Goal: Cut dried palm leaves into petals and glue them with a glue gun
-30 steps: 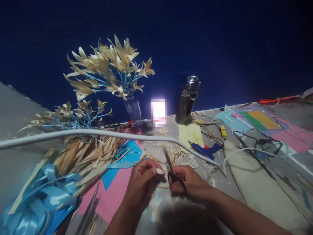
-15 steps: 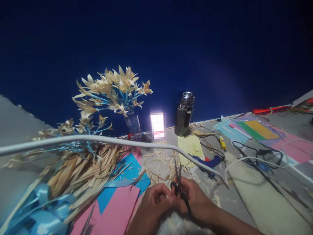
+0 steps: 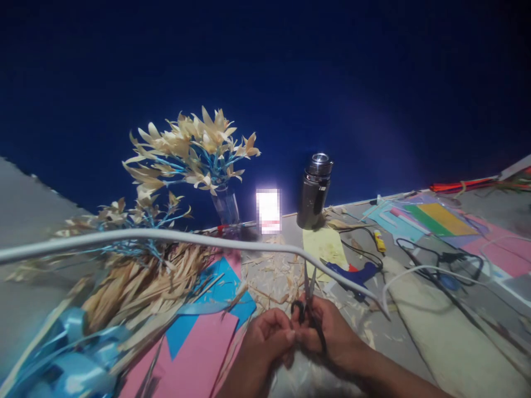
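My right hand (image 3: 332,331) is closed around a pair of scissors (image 3: 309,287) with dark handles. Their slim blades point away from me and stand slightly apart. Close beside it, my left hand (image 3: 269,337) is closed in a pinch, its fingertips almost meeting those of the right. Whatever sits between the left fingers is too small to make out. Under and around both hands, pale dry scraps (image 3: 269,276) litter the work surface. Pink paper (image 3: 199,354) and blue paper (image 3: 219,282) lie to the left of my left hand.
A white cable (image 3: 232,243) crosses the foreground. Dried-leaf flowers (image 3: 194,138) stand in a glass vase (image 3: 227,205) near a dark flask (image 3: 314,199). A blue glue gun (image 3: 357,275) lies right; dry husks (image 3: 124,287) and light-blue ribbon (image 3: 78,359) lie left.
The scissors and my right hand have shifted slightly right, and the blades are spread a little wider. My left hand stays pinched, with the fingertips of both hands a bit further apart.
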Action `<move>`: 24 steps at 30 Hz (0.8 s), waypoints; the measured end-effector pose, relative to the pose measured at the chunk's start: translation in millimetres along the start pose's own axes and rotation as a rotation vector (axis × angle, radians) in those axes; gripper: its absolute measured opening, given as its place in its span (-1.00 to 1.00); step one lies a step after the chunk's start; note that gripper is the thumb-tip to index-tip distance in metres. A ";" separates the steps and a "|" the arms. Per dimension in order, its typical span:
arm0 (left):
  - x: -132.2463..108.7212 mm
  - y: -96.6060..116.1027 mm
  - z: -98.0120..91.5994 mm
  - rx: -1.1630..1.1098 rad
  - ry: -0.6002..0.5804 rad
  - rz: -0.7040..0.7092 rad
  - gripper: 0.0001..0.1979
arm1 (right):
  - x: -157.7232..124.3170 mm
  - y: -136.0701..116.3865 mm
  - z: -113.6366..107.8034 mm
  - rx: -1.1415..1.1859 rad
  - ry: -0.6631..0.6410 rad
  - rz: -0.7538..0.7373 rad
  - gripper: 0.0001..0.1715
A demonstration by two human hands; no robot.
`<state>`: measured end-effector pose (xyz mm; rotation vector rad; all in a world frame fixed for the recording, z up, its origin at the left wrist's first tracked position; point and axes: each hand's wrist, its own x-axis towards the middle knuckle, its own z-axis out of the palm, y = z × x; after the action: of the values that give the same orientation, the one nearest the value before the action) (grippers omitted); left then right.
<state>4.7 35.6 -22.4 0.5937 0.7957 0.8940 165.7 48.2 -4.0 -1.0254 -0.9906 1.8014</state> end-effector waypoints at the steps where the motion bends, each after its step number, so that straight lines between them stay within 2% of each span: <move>1: -0.4 0.7 1.2 -0.012 -0.005 0.000 -0.61 | -0.5 0.1 -0.2 0.000 -0.002 -0.004 -0.34; 8: -4.3 4.5 6.5 -0.130 -0.086 -0.044 -0.56 | -1.1 1.2 -6.6 -0.021 -0.049 -0.048 -0.37; 12: -5.7 2.2 7.2 -0.090 -0.117 0.000 -0.54 | -0.1 3.5 -11.5 -0.061 -0.070 -0.085 -0.38; 17: -4.5 2.1 8.0 -0.034 -0.041 -0.017 -0.61 | -3.9 1.0 -4.9 -0.047 -0.027 -0.040 -0.38; 20: -3.7 2.1 6.6 -0.032 -0.071 -0.013 -0.61 | -6.8 -3.3 1.3 -0.039 -0.003 -0.011 -0.37; 24: -4.8 1.4 6.6 -0.073 -0.119 -0.009 -0.62 | -7.9 -5.3 2.6 0.001 -0.036 0.019 -0.36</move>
<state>7.5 31.4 -15.9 0.5736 0.6557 0.8671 167.4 42.4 3.8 -1.0088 -1.0049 1.8414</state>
